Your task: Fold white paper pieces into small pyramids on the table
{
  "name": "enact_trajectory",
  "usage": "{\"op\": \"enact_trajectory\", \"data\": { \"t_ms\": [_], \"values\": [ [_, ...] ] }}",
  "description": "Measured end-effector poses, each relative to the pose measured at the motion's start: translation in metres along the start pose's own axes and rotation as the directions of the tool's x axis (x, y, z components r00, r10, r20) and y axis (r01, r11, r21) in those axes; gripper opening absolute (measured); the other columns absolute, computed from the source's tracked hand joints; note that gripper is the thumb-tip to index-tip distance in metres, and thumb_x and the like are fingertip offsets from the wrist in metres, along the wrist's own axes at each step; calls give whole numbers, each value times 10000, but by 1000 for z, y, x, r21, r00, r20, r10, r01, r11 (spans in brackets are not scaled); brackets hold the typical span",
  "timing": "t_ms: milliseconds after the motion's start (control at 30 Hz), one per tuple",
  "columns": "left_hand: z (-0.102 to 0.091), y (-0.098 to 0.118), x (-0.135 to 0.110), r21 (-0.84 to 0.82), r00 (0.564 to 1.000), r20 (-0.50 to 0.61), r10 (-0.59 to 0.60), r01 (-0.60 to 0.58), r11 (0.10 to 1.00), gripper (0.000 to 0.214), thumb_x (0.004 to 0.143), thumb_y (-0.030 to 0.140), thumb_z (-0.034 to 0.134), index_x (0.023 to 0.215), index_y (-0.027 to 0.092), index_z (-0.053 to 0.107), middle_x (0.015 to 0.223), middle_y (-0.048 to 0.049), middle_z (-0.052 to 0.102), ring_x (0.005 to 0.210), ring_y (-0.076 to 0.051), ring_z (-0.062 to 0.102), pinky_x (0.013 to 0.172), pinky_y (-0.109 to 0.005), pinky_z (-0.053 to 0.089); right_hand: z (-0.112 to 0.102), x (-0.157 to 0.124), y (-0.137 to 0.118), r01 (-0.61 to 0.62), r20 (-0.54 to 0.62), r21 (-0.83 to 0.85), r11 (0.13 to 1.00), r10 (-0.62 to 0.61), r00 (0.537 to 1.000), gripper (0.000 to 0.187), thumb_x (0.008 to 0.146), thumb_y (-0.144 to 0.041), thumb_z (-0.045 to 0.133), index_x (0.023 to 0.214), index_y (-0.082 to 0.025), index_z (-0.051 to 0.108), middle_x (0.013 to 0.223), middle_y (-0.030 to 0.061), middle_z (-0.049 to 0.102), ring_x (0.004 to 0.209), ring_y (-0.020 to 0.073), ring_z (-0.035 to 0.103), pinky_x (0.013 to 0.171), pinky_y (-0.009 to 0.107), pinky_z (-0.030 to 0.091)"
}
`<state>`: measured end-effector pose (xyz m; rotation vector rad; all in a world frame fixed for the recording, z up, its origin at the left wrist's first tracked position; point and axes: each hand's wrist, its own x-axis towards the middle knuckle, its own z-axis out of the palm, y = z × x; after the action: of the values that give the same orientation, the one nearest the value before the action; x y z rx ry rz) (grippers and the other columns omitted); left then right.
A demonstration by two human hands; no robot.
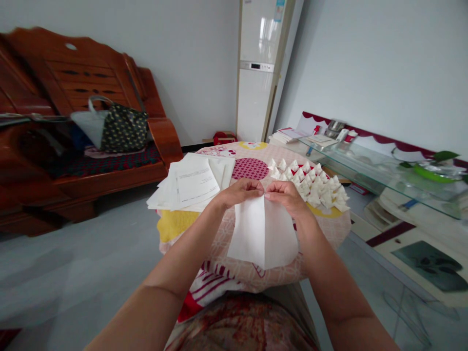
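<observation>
Both hands pinch the top edge of a white sheet of paper [261,234] that hangs down in front of me, creased down its middle. My left hand [239,191] grips the top at the left of the crease, and my right hand [287,193] grips at the right, fingertips meeting. Under the sheet is a small round table with a patterned cloth [252,168]. A stack of white paper sheets [192,185] lies on its left side. Several small folded white paper pieces [314,185] lie in rows on its right side.
A dark wooden bench [73,146] with a patterned handbag [117,126] stands at the left. A tall white air conditioner [259,68] is at the back. A glass-topped low table [383,170] with books and items runs along the right wall.
</observation>
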<state>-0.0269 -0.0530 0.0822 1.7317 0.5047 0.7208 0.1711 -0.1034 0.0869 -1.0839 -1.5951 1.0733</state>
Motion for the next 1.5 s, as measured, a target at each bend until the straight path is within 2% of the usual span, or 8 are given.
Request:
{"op": "enact_trajectory", "data": {
  "t_ms": [233,600,733,1000,1100,1233,1400,1500],
  "values": [
    [3,3,-4,41,994,-103,-33,37,998,243,708,381,736,783,159,672,771,-2,628,716,-130,542,651,-249,444,1,5,1,-13,-19,3,1000,13,1000,164,614,-330,733,625,-180,667,585,-31,551,579,117,421,566,270,297],
    [9,2,-7,55,979,-203,-13,25,998,192,736,343,710,755,159,660,710,17,573,678,-120,505,625,-242,420,1,5,6,-6,-56,3,1000,6,998,153,620,-325,719,608,-183,662,571,-36,549,568,114,421,569,270,312],
    [0,-2,-3,108,994,-101,-47,58,992,218,750,363,718,796,156,668,722,18,591,671,-114,504,615,-236,414,-1,3,5,-16,-62,6,1000,16,998,184,622,-341,740,611,-179,655,575,-38,548,561,109,427,556,262,306],
    [-31,-15,0,171,994,12,-108,105,980,302,747,427,732,766,132,675,665,11,594,582,-103,481,524,-223,361,-55,-17,34,-257,-9,-12,966,257,966,300,552,-376,847,685,-154,695,629,-5,646,584,140,541,587,271,398],
    [-39,-18,11,248,996,11,-89,84,965,281,775,413,689,762,132,684,673,0,616,589,-110,504,533,-221,369,-74,-23,53,-235,-175,61,970,243,954,292,542,-371,833,649,-154,668,646,15,662,621,158,576,653,295,446],
    [-38,-29,34,558,991,-125,-46,109,822,120,774,255,669,766,145,716,693,-4,663,659,-134,570,631,-239,437,-76,-18,74,-274,-377,90,958,287,881,294,548,-419,758,643,-179,617,601,4,614,566,164,542,576,294,428],
    [-9,-59,40,817,944,-329,-14,292,498,211,825,118,623,989,137,756,1037,-122,754,1013,-260,677,946,-382,523,-67,-5,97,-384,-575,-337,859,135,807,183,603,-354,614,517,-219,526,465,-47,432,529,148,431,511,262,301],
    [11,-77,29,870,956,-291,45,245,428,360,860,93,611,1204,133,705,1332,-162,662,1289,-274,584,1134,-391,447,-66,-2,105,-421,-569,-438,794,118,814,164,632,-295,601,504,-227,525,474,-27,455,556,169,461,529,274,313]
  ]
}}
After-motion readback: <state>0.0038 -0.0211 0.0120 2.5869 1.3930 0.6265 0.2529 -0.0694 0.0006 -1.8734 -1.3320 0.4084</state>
